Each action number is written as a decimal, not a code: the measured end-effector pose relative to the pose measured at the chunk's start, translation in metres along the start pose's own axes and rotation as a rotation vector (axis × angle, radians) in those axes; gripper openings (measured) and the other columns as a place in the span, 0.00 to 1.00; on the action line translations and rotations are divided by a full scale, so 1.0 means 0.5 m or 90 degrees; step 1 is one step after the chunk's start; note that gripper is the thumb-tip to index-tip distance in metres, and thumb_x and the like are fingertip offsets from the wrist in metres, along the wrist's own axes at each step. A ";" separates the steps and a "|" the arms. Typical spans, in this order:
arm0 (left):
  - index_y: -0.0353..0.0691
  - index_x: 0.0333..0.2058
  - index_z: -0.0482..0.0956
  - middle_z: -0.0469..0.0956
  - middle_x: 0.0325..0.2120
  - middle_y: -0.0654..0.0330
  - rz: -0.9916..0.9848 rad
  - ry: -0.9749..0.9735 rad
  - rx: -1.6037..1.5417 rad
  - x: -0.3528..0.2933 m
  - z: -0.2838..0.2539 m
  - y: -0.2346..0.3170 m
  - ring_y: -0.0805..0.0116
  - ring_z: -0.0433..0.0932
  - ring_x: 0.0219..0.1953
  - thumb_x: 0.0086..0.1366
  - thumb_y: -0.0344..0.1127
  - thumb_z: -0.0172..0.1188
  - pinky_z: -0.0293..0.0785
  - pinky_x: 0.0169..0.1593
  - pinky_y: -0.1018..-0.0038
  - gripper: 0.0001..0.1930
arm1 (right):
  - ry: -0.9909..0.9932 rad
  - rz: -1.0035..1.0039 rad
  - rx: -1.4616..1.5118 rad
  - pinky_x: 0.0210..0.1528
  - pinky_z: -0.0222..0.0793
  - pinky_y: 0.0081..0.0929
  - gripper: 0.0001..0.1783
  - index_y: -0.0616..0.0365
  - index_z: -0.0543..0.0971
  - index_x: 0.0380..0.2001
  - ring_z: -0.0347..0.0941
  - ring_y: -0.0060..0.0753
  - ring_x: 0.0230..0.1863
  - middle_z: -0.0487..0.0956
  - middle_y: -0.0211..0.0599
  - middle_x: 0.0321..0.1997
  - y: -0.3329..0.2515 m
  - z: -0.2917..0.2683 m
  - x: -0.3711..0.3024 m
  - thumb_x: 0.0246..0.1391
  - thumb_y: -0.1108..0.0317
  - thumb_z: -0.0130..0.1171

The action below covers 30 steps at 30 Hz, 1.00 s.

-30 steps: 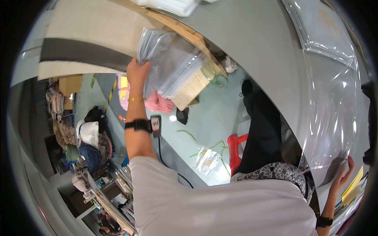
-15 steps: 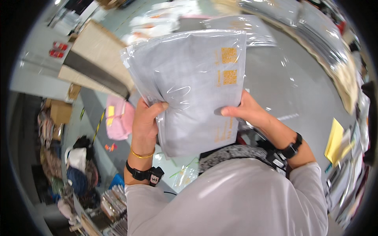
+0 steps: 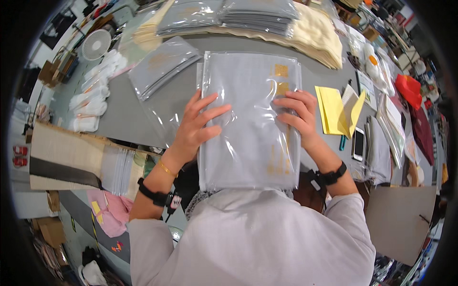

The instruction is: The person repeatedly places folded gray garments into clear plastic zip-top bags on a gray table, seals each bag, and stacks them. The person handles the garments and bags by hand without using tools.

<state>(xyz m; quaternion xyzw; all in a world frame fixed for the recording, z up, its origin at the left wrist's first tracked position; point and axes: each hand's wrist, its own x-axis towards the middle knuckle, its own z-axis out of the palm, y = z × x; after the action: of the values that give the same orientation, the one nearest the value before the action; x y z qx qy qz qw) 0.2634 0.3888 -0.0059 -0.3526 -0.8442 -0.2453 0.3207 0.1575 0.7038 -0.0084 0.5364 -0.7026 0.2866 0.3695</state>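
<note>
A clear plastic garment bag [image 3: 250, 143] with grey inside and gold print along its right side lies upright to me at the near edge of the grey table [image 3: 310, 66]. It seems to be more than one layer, as edges show at its left. My left hand [image 3: 198, 119] rests on its left edge, open, with the fingers spread on the plastic. My right hand [image 3: 300, 112] is laid on the right edge, also open with fingers stretched out, covering part of the gold print. Both thumbs are partly hidden.
Folded bagged grey pieces [image 3: 164, 64] lie at the left. More bagged stacks [image 3: 257, 19] sit on cream fabric [image 3: 319, 40] at the back. At the right are a yellow notebook [image 3: 331, 112], a phone [image 3: 358, 143] and a red bundle [image 3: 408, 90]. An open carton [image 3: 62, 155] stands at the left.
The bag has come from being held up between both hands, tilted, to lying squarely on the table edge. My hands have loosened from a thumb grip to flat fingers; the view has turned right.
</note>
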 end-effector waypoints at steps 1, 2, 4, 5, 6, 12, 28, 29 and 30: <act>0.46 0.38 0.69 0.78 0.59 0.55 0.017 -0.028 -0.002 0.007 0.031 -0.016 0.45 0.70 0.65 0.62 0.30 0.61 0.65 0.69 0.45 0.09 | -0.026 -0.015 -0.047 0.60 0.68 0.44 0.12 0.47 0.78 0.35 0.74 0.39 0.59 0.84 0.30 0.52 0.018 -0.004 -0.025 0.45 0.68 0.67; 0.45 0.37 0.69 0.77 0.59 0.55 0.026 -0.063 -0.004 0.009 0.060 -0.028 0.46 0.70 0.65 0.62 0.31 0.62 0.66 0.68 0.46 0.09 | -0.084 -0.029 -0.069 0.61 0.68 0.42 0.12 0.48 0.76 0.37 0.73 0.40 0.60 0.82 0.29 0.54 0.034 -0.003 -0.047 0.47 0.68 0.64; 0.43 0.38 0.72 0.75 0.62 0.54 0.005 -0.149 -0.056 0.000 0.106 -0.040 0.48 0.69 0.66 0.63 0.31 0.61 0.69 0.67 0.55 0.07 | -0.223 -0.049 -0.092 0.62 0.68 0.41 0.12 0.47 0.76 0.40 0.73 0.39 0.60 0.80 0.30 0.56 0.054 -0.003 -0.087 0.49 0.67 0.61; 0.43 0.39 0.74 0.74 0.62 0.54 -0.021 -0.237 -0.050 -0.009 0.121 -0.039 0.48 0.69 0.66 0.63 0.30 0.61 0.70 0.66 0.58 0.07 | -0.289 -0.064 -0.098 0.62 0.69 0.41 0.13 0.47 0.76 0.41 0.73 0.39 0.61 0.79 0.30 0.58 0.058 -0.004 -0.101 0.51 0.67 0.60; 0.43 0.41 0.76 0.73 0.63 0.54 -0.046 -0.294 -0.056 -0.015 0.130 -0.041 0.49 0.69 0.67 0.64 0.30 0.61 0.71 0.66 0.60 0.07 | -0.397 -0.066 -0.081 0.66 0.67 0.38 0.16 0.47 0.75 0.47 0.71 0.37 0.64 0.75 0.30 0.63 0.060 -0.009 -0.112 0.54 0.67 0.57; 0.42 0.46 0.80 0.73 0.63 0.56 0.007 -0.441 -0.047 -0.020 0.089 -0.051 0.54 0.71 0.65 0.65 0.28 0.59 0.77 0.59 0.62 0.11 | -0.590 -0.013 -0.076 0.73 0.60 0.38 0.26 0.48 0.74 0.57 0.64 0.35 0.73 0.70 0.30 0.70 0.029 -0.059 -0.100 0.52 0.71 0.61; 0.40 0.30 0.80 0.75 0.19 0.70 -0.674 -0.136 -0.497 0.152 0.062 -0.069 0.78 0.70 0.17 0.68 0.50 0.66 0.66 0.21 0.77 0.18 | -0.003 0.923 0.469 0.39 0.75 0.20 0.12 0.63 0.80 0.47 0.79 0.20 0.35 0.84 0.34 0.40 -0.003 -0.068 -0.030 0.66 0.66 0.64; 0.42 0.30 0.80 0.76 0.19 0.70 -0.675 -0.158 -0.401 0.121 0.080 -0.074 0.79 0.71 0.17 0.67 0.50 0.67 0.67 0.22 0.77 0.17 | -0.117 0.968 0.396 0.35 0.73 0.19 0.13 0.64 0.80 0.43 0.77 0.18 0.32 0.84 0.31 0.36 -0.006 -0.046 -0.035 0.65 0.63 0.65; 0.41 0.32 0.80 0.77 0.23 0.67 -0.677 -0.207 -0.311 0.081 0.097 -0.071 0.76 0.73 0.22 0.67 0.50 0.67 0.70 0.27 0.75 0.17 | -0.151 0.940 0.398 0.32 0.71 0.21 0.15 0.64 0.80 0.40 0.75 0.19 0.29 0.82 0.28 0.32 -0.022 -0.027 -0.048 0.63 0.61 0.68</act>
<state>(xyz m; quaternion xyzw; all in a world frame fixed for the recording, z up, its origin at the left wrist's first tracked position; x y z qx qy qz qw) 0.1967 0.4150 -0.0162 0.0210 -0.8621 -0.5016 -0.0695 0.1745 0.7248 -0.0205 0.0399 -0.7972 0.5811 -0.1588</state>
